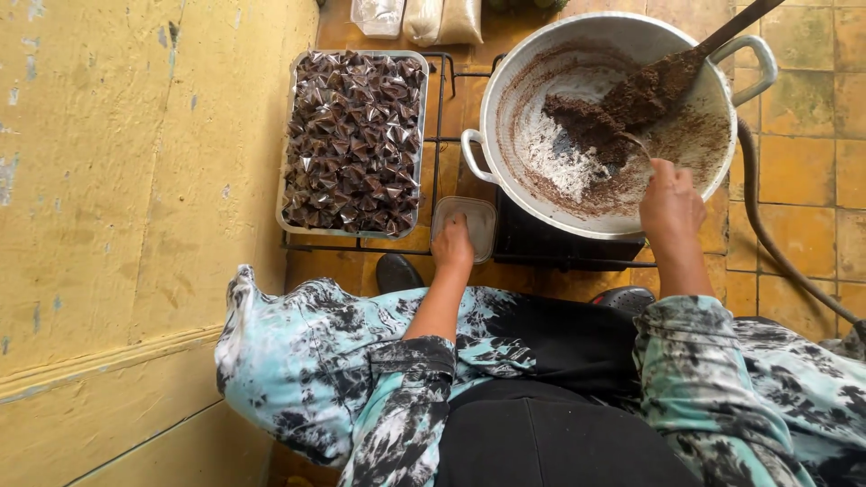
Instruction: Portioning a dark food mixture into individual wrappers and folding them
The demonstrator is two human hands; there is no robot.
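At about eleven o'clock in the view, a rectangular metal tray [287,153] is packed full of small wrapped packets [354,140], each a dark brown pyramid in shiny clear film, heaped edge to edge. At twelve o'clock, cut off by the top edge, lie a clear plastic bag [378,14] and, just beside it at its three o'clock, two pale tan bags [444,20] that seem to hold something grainy. No labels, signs or screens show anywhere.
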